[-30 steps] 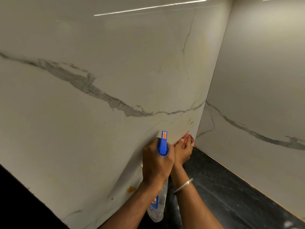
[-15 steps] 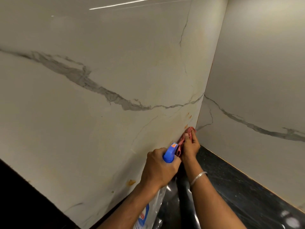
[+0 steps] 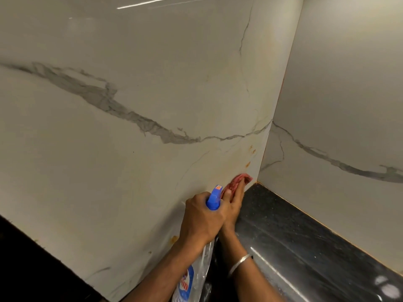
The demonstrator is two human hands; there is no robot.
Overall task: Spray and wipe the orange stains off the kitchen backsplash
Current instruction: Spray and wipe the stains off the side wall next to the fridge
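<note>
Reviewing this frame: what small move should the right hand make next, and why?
Probably slide the cloth a little upward along the backsplash. The right hand presses it flat just below the orange spots near the corner, which look unwiped. The left hand holds the spray bottle aside.

Pretty dim and warm-toned overall. A thin bright glare streak cuts across the glossy backsplash [image 3: 109, 192] at 12 o'clock (reflection of a strip light overhead, by its shape), plus white blobs on the dark surface [image 3: 305, 236] at 5 o'clock. Soft shadow at 6. Wide lens bows the edges; 7 o'clock goes black.
</note>
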